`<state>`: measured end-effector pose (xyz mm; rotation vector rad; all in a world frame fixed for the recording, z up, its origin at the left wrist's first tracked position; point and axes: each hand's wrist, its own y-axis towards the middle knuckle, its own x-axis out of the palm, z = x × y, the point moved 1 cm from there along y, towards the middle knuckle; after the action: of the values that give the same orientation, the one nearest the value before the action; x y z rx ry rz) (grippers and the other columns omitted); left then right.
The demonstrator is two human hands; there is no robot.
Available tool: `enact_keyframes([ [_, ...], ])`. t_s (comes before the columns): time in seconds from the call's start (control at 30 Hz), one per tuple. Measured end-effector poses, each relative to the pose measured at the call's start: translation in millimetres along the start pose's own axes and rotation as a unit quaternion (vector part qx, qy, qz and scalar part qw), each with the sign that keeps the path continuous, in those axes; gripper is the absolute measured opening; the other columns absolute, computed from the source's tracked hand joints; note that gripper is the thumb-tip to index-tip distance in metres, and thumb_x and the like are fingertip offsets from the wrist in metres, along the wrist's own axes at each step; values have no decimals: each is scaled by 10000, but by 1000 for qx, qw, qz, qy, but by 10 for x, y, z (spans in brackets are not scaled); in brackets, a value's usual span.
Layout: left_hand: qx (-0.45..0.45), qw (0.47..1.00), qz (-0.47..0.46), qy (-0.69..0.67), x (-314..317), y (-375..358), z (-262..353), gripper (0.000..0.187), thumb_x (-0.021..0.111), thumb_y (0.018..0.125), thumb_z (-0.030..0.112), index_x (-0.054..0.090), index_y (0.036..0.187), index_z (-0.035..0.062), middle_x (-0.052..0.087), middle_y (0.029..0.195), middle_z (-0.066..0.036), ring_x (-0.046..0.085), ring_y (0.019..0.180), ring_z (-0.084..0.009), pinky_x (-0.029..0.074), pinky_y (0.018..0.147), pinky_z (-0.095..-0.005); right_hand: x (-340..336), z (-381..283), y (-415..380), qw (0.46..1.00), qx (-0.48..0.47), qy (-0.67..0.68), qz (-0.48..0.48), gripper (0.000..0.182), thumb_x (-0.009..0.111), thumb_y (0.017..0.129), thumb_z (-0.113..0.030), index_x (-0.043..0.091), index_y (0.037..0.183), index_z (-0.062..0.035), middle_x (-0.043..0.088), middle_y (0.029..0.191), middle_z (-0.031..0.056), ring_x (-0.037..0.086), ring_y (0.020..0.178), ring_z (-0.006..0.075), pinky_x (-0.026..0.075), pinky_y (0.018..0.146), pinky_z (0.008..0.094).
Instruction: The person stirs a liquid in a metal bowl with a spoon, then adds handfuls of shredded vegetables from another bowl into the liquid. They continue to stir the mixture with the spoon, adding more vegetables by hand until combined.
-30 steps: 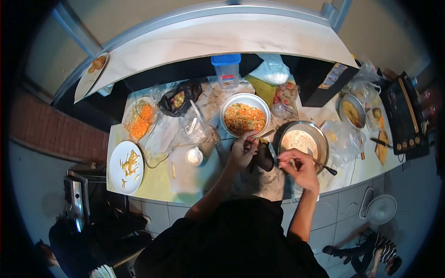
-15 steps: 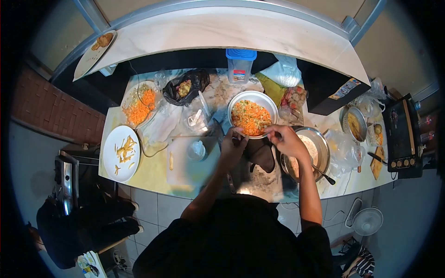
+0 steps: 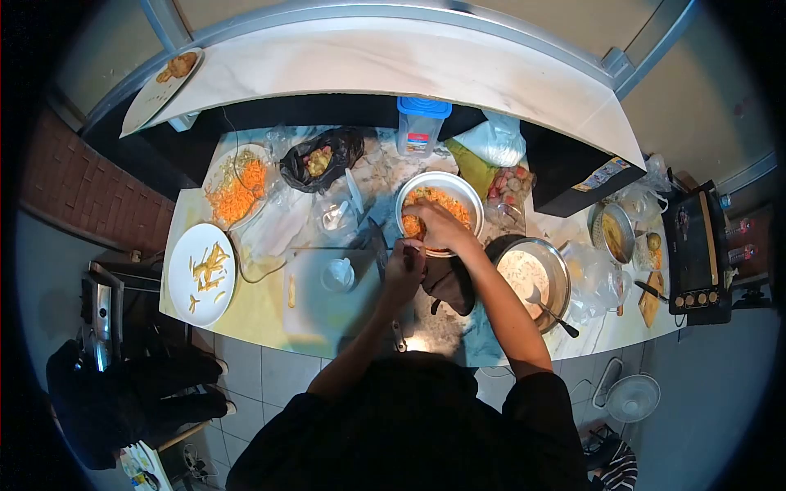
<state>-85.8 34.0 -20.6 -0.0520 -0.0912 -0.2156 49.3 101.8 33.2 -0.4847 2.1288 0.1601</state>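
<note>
A white bowl (image 3: 475, 195) of shredded carrot and vegetable mix (image 3: 446, 199) stands in the middle of the table. My right hand (image 3: 440, 227) reaches over its near rim, with bent fingers closed in the mix; the fingertips are partly hidden. Close to the bowl's near-left edge, my left hand (image 3: 404, 266) has its fingers pinched together around something too small to make out. A dark brown rounded thing (image 3: 454, 286) lies just below the bowl, partly covered by my right forearm. Right of that forearm is a steel bowl (image 3: 561, 274) of pale batter with a spoon (image 3: 544, 304) in it.
At left are a white plate (image 3: 182, 274) of pale strips and a plate of shredded carrot (image 3: 233, 196). A cutting board (image 3: 307, 307) carries a small white cup (image 3: 337, 276). Behind stand a black bag (image 3: 348, 147) and a blue-lidded container (image 3: 422, 131). A toaster oven (image 3: 696, 245) is far right.
My right hand has moved from the bowl's near rim into the vegetable mix. The left hand has shifted slightly down, and the whole view has moved a little.
</note>
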Motion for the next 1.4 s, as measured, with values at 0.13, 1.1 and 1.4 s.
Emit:
enact_keyframes([
  [0.13, 8, 1000, -8, -5, 9, -4, 45, 198, 603, 907, 89, 489, 1065, 50, 489, 751, -2, 504, 596, -68, 448, 500, -234, 47, -21, -34, 999, 23, -37, 7, 528, 774, 642, -45, 610, 1143, -42, 541, 1251, 210, 495, 1208, 352, 415, 1011, 393],
  [1.1, 78, 991, 31, 102, 27, -17, 4, 247, 604, 886, 52, 503, 1109, 16, 568, 777, -40, 539, 646, -106, 451, 584, -271, 64, 113, 88, 997, -44, -17, 67, 529, 722, 677, -8, 583, 1188, 7, 559, 1232, 216, 511, 1184, 384, 433, 1000, 388],
  [1.4, 54, 993, 23, 104, 18, -40, 54, 278, 603, 885, 50, 488, 1137, 16, 530, 759, -20, 506, 641, -91, 436, 581, -258, 243, 260, 149, 998, -40, -45, 20, 475, 770, 670, -94, 605, 1097, 34, 584, 1157, 225, 548, 1111, 388, 459, 940, 406],
])
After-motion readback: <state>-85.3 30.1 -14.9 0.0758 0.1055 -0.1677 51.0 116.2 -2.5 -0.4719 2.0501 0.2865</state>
